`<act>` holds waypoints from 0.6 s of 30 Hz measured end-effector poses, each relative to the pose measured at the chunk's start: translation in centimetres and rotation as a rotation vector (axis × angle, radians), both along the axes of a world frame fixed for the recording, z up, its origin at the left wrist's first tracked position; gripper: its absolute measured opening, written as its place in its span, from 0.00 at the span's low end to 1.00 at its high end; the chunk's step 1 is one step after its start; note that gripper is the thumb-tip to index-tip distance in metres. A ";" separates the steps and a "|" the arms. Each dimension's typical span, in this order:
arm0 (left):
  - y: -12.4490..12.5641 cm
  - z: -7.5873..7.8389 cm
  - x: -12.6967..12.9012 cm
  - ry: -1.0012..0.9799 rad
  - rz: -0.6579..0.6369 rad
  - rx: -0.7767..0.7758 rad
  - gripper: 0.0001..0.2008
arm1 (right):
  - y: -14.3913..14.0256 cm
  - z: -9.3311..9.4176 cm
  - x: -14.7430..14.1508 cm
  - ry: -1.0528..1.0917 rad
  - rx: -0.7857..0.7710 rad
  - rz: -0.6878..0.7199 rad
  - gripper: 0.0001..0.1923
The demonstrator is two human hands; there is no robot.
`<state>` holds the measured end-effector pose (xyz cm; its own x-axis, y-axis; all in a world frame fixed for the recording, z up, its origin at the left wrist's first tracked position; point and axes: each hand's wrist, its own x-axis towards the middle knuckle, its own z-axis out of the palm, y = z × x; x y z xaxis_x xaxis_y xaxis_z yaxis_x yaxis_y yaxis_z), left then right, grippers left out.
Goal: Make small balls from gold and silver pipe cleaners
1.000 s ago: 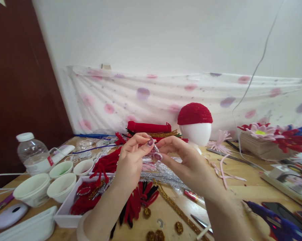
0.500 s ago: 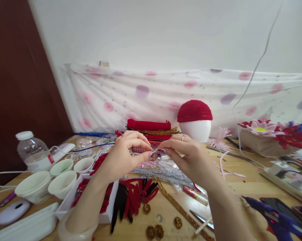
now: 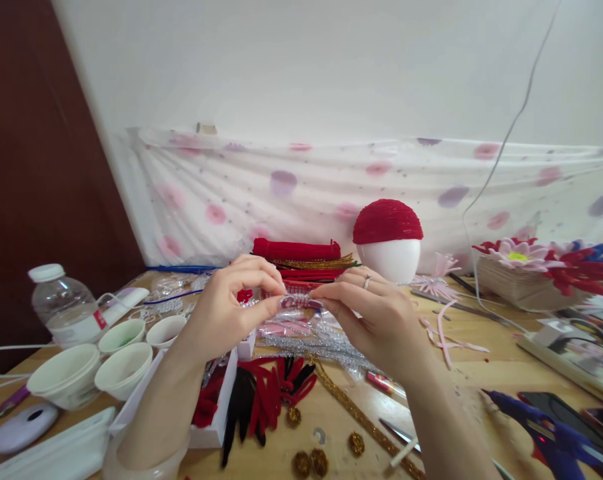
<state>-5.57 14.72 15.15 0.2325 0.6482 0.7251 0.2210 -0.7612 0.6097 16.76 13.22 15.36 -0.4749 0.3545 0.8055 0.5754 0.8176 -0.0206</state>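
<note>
Both hands are raised over the middle of the table, fingertips close together. My left hand pinches one end of a small silvery piece, thumb below and fingers above. On its other end my right hand, with a ring on one finger, is closed in a like pinch. The piece looks like a short, bumpy bit of silver tinsel stem, mostly covered by the fingertips. Silver tinsel stems in clear wrap lie under the hands. A red basket shows just behind them.
At left stand a bottle, paper bowls and a white box of red pieces. Black and red fuzzy petals and gold balls lie in front. A red-wrapped white foam ball stands behind; a glue gun lies right.
My hands have shifted slightly left and lower, fingertips a little farther apart, and more of the silvery piece shows between them. The view has moved slightly.
</note>
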 end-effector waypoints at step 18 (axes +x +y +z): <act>-0.8 -1.4 4.6 -0.709 -0.154 -0.268 0.04 | -1.3 -2.0 -4.1 0.606 -0.484 0.264 0.06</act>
<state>-0.99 13.89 13.79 -0.1265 0.8208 0.5571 -0.3877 -0.5579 0.7338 12.65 11.94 13.37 -0.1229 0.6662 0.7356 0.1405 0.7454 -0.6516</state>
